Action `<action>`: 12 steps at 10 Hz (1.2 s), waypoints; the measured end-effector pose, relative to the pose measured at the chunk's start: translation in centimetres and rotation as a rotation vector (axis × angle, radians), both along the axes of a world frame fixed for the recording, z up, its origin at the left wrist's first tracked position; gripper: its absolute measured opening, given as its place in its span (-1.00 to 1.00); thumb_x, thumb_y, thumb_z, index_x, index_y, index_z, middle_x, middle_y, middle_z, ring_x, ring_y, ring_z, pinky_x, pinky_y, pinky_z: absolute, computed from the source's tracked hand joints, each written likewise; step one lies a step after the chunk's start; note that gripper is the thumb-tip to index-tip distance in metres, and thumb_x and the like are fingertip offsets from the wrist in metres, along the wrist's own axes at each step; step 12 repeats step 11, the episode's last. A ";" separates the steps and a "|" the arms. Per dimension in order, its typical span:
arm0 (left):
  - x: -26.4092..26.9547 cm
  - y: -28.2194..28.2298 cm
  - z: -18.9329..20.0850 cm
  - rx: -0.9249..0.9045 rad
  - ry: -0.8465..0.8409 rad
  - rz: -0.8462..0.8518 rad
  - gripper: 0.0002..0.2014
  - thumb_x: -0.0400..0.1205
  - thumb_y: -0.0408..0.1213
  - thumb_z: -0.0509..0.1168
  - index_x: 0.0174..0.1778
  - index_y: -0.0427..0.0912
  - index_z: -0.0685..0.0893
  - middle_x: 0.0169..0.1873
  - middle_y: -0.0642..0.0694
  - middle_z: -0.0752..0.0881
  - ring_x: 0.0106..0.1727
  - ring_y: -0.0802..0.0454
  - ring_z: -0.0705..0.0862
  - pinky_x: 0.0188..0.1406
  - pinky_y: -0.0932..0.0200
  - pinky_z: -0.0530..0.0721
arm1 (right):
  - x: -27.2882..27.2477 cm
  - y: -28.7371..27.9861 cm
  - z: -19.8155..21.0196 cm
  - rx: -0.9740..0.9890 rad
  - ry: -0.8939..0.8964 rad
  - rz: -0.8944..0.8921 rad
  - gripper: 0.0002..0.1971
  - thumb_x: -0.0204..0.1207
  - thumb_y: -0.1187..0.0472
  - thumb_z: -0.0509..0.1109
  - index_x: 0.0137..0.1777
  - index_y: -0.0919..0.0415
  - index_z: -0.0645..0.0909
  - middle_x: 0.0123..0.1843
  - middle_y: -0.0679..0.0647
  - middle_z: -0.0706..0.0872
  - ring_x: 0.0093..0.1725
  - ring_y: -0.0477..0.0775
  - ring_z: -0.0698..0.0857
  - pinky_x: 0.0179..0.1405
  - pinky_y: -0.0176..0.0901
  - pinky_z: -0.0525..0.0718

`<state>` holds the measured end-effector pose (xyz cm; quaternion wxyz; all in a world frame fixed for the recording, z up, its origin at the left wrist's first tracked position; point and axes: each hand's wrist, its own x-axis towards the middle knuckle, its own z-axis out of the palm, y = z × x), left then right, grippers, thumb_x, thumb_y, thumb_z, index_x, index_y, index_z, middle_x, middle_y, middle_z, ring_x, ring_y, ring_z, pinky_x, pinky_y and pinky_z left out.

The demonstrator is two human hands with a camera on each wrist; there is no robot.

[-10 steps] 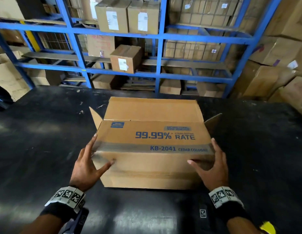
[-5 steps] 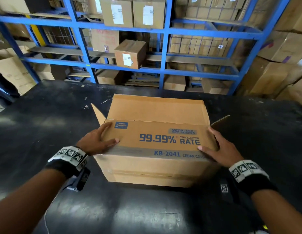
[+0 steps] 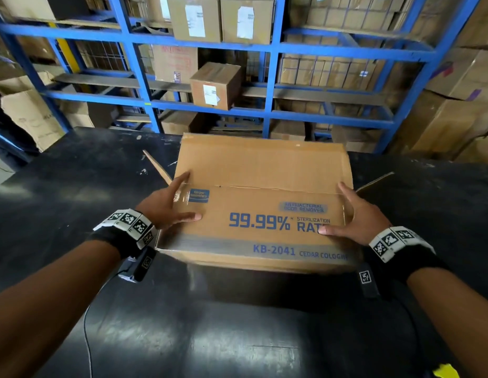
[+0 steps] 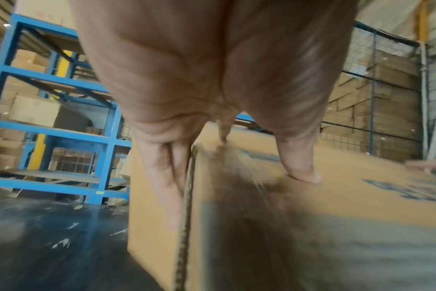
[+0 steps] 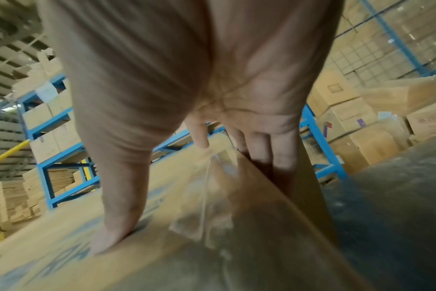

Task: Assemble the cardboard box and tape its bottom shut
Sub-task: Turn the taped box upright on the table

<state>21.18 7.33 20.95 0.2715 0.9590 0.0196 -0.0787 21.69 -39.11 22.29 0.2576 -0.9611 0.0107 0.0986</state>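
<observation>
A brown cardboard box [image 3: 259, 170] printed "99.99% RATE" lies on the black table [image 3: 73, 186], tipped away from me with its near edge raised. My left hand [image 3: 169, 205] grips its left end, with the thumb [image 4: 301, 169] on the printed face and the fingers [image 4: 167, 187] down the side. At the right end, my right hand [image 3: 357, 214] grips the same way, thumb [image 5: 117, 226] on the print and fingers [image 5: 274, 157] over the edge. Two end flaps [image 3: 158, 167] [image 3: 373, 181] stick out. Clear tape [image 5: 207, 206] shows near the right corner.
Blue racking [image 3: 272, 77] loaded with cartons runs along the table's far edge. More cartons [image 3: 455, 105] are stacked at the right. A thin cable [image 3: 86, 323] trails from my left wrist over the table.
The box has rolled away from me, so its printed face now points more upward. Both hands have slid from the near lower corners up to the box's two ends.
</observation>
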 end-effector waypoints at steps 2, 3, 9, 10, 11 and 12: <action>-2.4 -0.7 -1.4 -0.055 -0.289 0.077 0.47 0.31 -0.10 0.76 0.76 0.41 -0.33 0.65 -0.35 0.48 0.39 -0.54 0.67 0.34 -0.41 0.68 | -3.3 1.0 -0.8 0.070 -0.219 -0.112 0.47 0.16 0.07 0.79 0.62 -0.52 -0.43 0.54 0.20 0.41 0.40 0.34 0.59 0.33 0.31 0.58; -4.4 -0.6 -4.3 -0.096 -0.328 0.070 0.48 0.34 -0.12 0.75 0.76 0.34 -0.41 0.82 0.18 0.08 0.29 -0.55 0.73 0.17 -0.28 0.75 | -5.3 1.3 -4.0 0.148 -0.273 -0.185 0.43 0.26 0.15 0.74 0.62 -0.51 -0.44 0.70 0.17 0.35 0.53 0.37 0.52 0.43 0.30 0.51; -18.0 3.4 -16.7 -0.285 -0.172 0.063 -0.31 0.49 0.05 0.38 0.59 0.53 0.44 0.49 0.15 0.52 0.24 0.10 0.71 0.12 0.14 0.69 | -18.6 -1.3 -17.7 0.305 -0.209 -0.241 0.19 0.27 0.52 0.66 0.40 -0.79 0.21 0.45 0.00 0.58 0.45 0.12 0.59 0.46 0.08 0.52; -18.2 4.0 -17.1 -0.195 -0.200 0.012 -0.14 0.56 -0.20 0.49 0.71 0.44 0.29 0.49 0.18 0.45 0.22 0.05 0.70 0.21 0.00 0.73 | -19.7 -2.6 -17.6 0.208 -0.193 -0.157 0.21 0.29 0.48 0.65 0.63 -0.55 0.08 0.63 -0.23 0.33 0.53 -0.05 0.48 0.52 0.06 0.49; -18.8 5.1 -17.2 -0.254 -0.164 0.122 -0.07 0.54 -0.42 0.59 0.76 0.20 0.31 0.42 0.12 0.55 0.05 0.23 0.84 0.11 0.32 0.79 | -19.9 -3.7 -17.2 0.245 -0.135 -0.248 0.07 0.41 0.35 0.59 0.74 -0.29 0.03 0.59 -0.32 0.24 0.29 -0.19 0.61 0.28 -0.07 0.63; -18.8 5.1 -17.2 -0.254 -0.164 0.122 -0.07 0.54 -0.42 0.59 0.76 0.20 0.31 0.42 0.12 0.55 0.05 0.23 0.84 0.11 0.32 0.79 | -19.9 -3.7 -17.2 0.245 -0.135 -0.248 0.07 0.41 0.35 0.59 0.74 -0.29 0.03 0.59 -0.32 0.24 0.29 -0.19 0.61 0.28 -0.07 0.63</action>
